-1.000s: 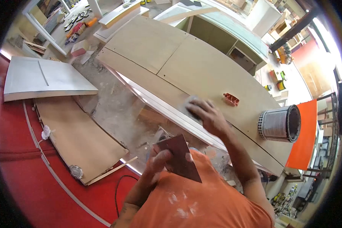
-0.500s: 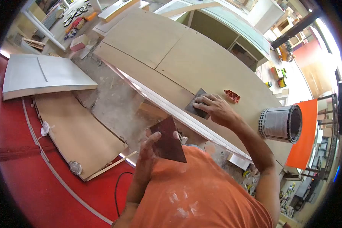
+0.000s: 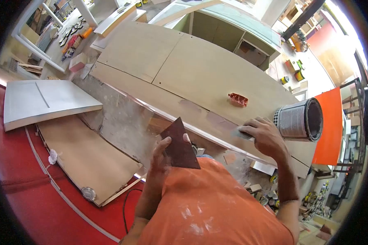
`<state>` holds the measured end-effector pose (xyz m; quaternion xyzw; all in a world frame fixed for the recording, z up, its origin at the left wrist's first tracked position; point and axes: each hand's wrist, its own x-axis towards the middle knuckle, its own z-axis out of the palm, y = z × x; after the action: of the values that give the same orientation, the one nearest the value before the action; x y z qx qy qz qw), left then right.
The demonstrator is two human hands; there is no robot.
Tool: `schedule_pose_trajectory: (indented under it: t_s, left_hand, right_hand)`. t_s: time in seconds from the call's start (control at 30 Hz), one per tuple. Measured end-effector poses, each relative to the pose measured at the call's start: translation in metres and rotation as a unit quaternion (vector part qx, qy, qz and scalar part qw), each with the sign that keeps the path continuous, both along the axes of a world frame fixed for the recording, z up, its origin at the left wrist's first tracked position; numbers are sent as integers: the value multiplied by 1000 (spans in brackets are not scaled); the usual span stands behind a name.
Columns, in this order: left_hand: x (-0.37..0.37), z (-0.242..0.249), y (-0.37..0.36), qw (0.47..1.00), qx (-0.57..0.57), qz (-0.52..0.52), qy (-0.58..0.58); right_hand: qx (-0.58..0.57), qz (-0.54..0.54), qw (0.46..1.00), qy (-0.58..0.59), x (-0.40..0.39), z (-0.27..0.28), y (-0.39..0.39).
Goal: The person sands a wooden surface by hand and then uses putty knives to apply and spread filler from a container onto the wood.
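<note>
My left hand grips a dark maroon flat plate, thumb on its face, in front of the orange shirt. Fingers bent, my right hand holds a thin grey putty spreader against the beige panel, near its front edge. Much of the spreader is hidden beneath the fingers. Pinkish-grey smears of filler lie along the seam to the left of that hand. A crumpled red tube rests on the panel beyond it. Just right of the hand stands a large paint can, its label grey.
A white panel and a brown board lie at left over a red surface. Behind the beige panel is an open green cabinet. Tins and scraps litter the floor at lower right.
My right hand has slid right and toward the panel's front edge with the spreader, nearer the can. Filler smears now show where it was. The view has shifted slightly; my left hand keeps its hold.
</note>
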<state>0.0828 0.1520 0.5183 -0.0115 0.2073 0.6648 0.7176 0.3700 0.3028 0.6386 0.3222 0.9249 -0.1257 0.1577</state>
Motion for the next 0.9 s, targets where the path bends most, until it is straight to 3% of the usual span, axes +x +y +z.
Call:
schedule_pose_trajectory:
  t_s: [0.07,0.13,0.17,0.23,0.33,0.4,0.43,0.5,0.53,0.57,0.6,0.63,0.67,0.73,0.77,0.83,0.9]
  left_hand:
    - [14,1,7,1000,-6,-22,2]
    - [35,13,14,988,-112,34,-103]
    - [40,35,19,985,-116,15,-123]
    - [52,38,23,989,-89,-12,-119]
    - [56,54,18,986,-67,-98,-119]
    - [57,55,10,998,-62,-20,-22]
    - [36,33,-1,987,11,-78,137]
    - [28,28,-6,987,53,-74,134]
    - [26,26,-7,986,92,-57,130]
    - [25,28,-5,986,94,-45,131]
    - [26,32,0,992,23,-15,125]
    - [26,35,6,992,-47,13,118]
    - [28,43,9,992,-44,23,118]
    - [33,61,13,995,-77,52,-38]
    - [38,61,15,995,-74,54,-37]
    - [45,57,15,979,0,87,183]
    - [38,51,9,968,25,59,243]
  right_hand:
    - [-28,-119,951,285,-6,5,-19]
    - [-45,-168,866,469,-22,-12,-47]
    - [-89,-141,830,533,-28,-20,-64]
    - [-222,-126,778,574,-37,-43,-84]
    - [-55,-62,753,653,-81,-73,-99]
    - [-47,-109,798,591,-79,-87,-84]
    - [-38,-115,797,592,-72,-86,-78]
    - [-117,-154,863,467,-57,-86,-71]
    - [-119,-147,864,466,-56,-88,-77]
    - [-241,-303,691,610,-56,-91,-88]
    - [-367,-369,544,659,-58,-80,-89]
    - [-451,-430,357,696,-60,-70,-91]
    - [-547,-417,252,681,-61,-45,-90]
    - [-614,-333,363,617,-62,-50,-92]
    - [-635,-281,420,584,-62,-53,-92]
    - [-633,-478,231,563,-97,-61,-91]
    - [-586,-440,294,614,-105,-82,-55]
